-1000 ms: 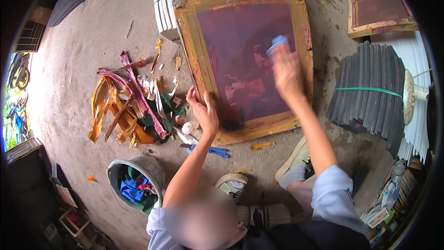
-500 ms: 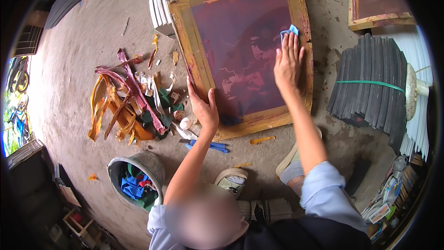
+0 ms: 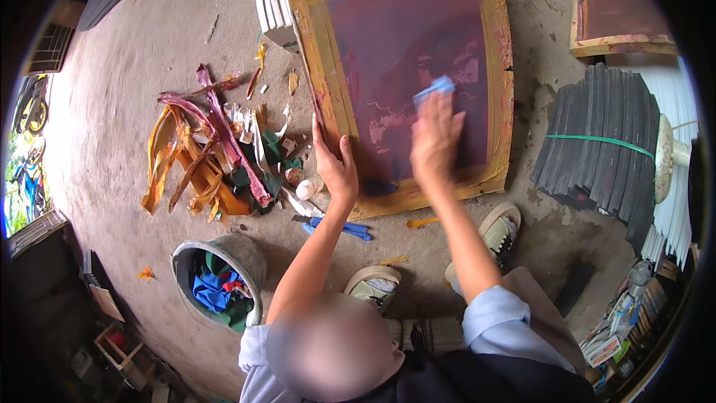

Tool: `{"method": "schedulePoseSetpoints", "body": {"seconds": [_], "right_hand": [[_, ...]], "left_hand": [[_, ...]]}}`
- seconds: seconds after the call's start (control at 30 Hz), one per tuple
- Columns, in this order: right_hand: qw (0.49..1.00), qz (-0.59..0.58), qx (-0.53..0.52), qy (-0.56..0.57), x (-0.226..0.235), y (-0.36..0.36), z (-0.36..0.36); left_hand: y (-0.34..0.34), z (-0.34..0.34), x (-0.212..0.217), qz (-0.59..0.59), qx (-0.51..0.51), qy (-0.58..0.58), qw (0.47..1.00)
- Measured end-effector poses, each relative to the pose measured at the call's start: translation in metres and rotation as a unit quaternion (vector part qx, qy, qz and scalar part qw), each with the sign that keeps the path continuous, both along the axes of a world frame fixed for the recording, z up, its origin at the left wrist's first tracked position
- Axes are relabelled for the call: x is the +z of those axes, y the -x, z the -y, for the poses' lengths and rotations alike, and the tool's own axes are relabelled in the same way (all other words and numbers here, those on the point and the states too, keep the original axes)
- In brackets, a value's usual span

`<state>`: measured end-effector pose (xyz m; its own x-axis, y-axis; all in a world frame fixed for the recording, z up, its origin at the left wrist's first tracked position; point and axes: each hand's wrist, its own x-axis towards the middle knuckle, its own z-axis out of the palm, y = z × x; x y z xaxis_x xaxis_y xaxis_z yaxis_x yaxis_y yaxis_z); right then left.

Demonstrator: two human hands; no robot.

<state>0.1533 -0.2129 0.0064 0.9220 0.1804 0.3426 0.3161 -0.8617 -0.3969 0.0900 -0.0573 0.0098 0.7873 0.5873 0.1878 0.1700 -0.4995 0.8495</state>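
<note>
A silk-screen printing frame [image 3: 500,104] with a tape-covered yellowish-brown border leans, tilted, against a white stack. Its dark purple mesh [image 3: 403,30] has pale pinkish patches and thin lines in the lower half. My right hand [image 3: 438,142], smeared by motion, presses a folded light blue cloth [image 3: 436,89] on the mesh, right of its middle. Along the frame's lower left edge rests my left hand [image 3: 338,172], fingers stretched upward and thumb apart. A blue-handled utility knife [image 3: 344,229] lies on the floor below the left wrist.
A pile of torn tape strips [image 3: 201,157] lies left of the frame. Nearer me stands a grey bucket [image 3: 253,257] with coloured rags. On the right are a strapped stack of black boards [image 3: 597,142] and another screen frame [image 3: 623,46]. White strapped sheets [image 3: 276,11] stand behind.
My right hand has wiped the cloth leftward and down across the mesh, away from the right border. My left hand stays at the frame's left edge. The whole view has shifted slightly.
</note>
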Motion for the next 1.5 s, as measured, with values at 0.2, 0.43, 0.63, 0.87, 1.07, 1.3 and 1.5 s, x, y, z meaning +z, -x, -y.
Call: {"method": "schedulePoseSetpoints", "body": {"seconds": [0.2, 0.43, 0.63, 0.87, 1.07, 1.3, 1.5], "right_hand": [[0.957, -0.017, 0.249, 0.146, -0.01, 0.043, 0.045], [0.998, -0.034, 0.053, 0.029, -0.013, 0.032, 0.014], [0.988, -0.04, 0.103, 0.105, -0.001, 0.027, 0.072], [0.973, -0.082, 0.213, -0.032, -0.001, 0.051, -0.04], [0.998, 0.012, 0.022, 0.062, 0.004, -0.023, 0.051], [0.954, -0.055, 0.284, 0.074, -0.014, 0.053, -0.02], [0.987, 0.138, 0.07, 0.042, 0.029, -0.153, 0.062]], "left_hand": [[-0.001, 0.008, 0.001, -0.009, -0.01, 0.033, 0.999], [-0.004, 0.011, -0.003, -0.001, 0.001, -0.005, 1.0], [-0.005, 0.0, -0.003, 0.019, 0.005, -0.026, 0.999], [-0.003, 0.008, -0.003, 0.002, 0.001, -0.017, 1.0], [0.0, 0.009, 0.0, -0.009, 0.003, -0.028, 1.0], [-0.004, 0.012, -0.002, -0.022, 0.008, -0.022, 0.999], [-0.004, 0.02, -0.001, -0.004, 0.008, -0.044, 0.999]]}}
